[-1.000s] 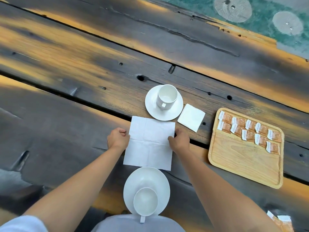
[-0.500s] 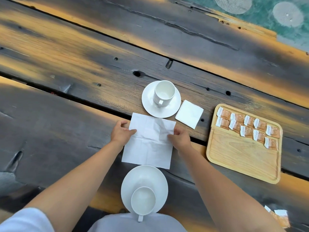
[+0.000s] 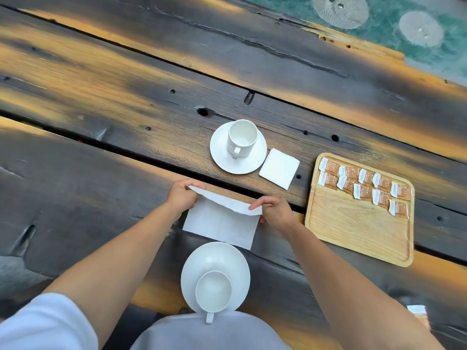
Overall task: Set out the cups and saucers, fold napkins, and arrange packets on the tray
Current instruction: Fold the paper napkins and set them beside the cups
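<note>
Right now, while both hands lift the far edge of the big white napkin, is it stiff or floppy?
Probably floppy: the unfolded napkin curves between the left hand and the right hand. Likely very light, since a fingertip grip raises the edge. It seems to hold creases; the folded napkin lies flat.

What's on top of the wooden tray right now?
Ten orange-and-white packets in two rows along the far side of the wooden tray; the near part is bare wood. Anything under the packets is hidden.

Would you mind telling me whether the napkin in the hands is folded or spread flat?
Mid-fold: both hands lift the napkin's far edge over the flat near half.
</note>
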The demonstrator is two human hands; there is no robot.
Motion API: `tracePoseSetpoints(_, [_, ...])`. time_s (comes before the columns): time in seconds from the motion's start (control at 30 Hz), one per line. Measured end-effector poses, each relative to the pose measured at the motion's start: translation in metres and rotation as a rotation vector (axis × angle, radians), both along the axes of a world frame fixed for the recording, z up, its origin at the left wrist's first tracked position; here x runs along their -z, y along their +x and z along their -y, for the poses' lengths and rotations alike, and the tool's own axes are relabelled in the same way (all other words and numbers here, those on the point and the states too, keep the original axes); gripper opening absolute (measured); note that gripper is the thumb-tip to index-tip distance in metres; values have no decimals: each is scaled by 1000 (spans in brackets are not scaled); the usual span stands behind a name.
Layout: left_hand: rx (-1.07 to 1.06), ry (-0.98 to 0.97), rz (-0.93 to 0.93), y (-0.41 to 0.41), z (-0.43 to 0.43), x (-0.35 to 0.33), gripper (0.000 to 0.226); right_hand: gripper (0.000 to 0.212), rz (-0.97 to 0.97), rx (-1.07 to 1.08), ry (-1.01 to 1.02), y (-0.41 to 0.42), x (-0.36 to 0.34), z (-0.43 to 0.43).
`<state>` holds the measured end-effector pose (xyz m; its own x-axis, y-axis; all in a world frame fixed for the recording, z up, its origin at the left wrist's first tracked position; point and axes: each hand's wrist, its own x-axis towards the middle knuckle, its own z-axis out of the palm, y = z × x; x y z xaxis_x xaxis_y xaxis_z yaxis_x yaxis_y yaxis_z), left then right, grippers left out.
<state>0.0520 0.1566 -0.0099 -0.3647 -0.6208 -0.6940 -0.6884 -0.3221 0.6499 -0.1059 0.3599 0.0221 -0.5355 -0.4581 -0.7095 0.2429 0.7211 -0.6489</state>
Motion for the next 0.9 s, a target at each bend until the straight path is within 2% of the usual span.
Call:
tracePoseSetpoints(0.17, [100,-21,1,22,-6,-2,41,51,45,-92,-9,11,1,-14])
tracePoseSetpoints(0.37, [141,-81,76,40,-8,-5,52,47,76,-249,78,21,0,-24])
tracePoseSetpoints(0.47, [136,-151,150,43,-6,-3,50,45,-1,-387,143,21,0,-26])
tracePoseSetpoints(0.53, [122,-208,188,43,-4,-2,44,49,-48,-388,145,21,3,-25])
tracePoseSetpoints(0.63, [238,-296,205,39,-5,2,26,43,-190,-358,148,22,9,-19])
tracePoseSetpoints(0.73, [370,-346,178,32,-11,5,33,37,-336,-410,210,24,16,-10])
tracePoseSetpoints(0.9, [492,-391,243,25,-17,11,36,37,-400,-463,282,31,26,-1])
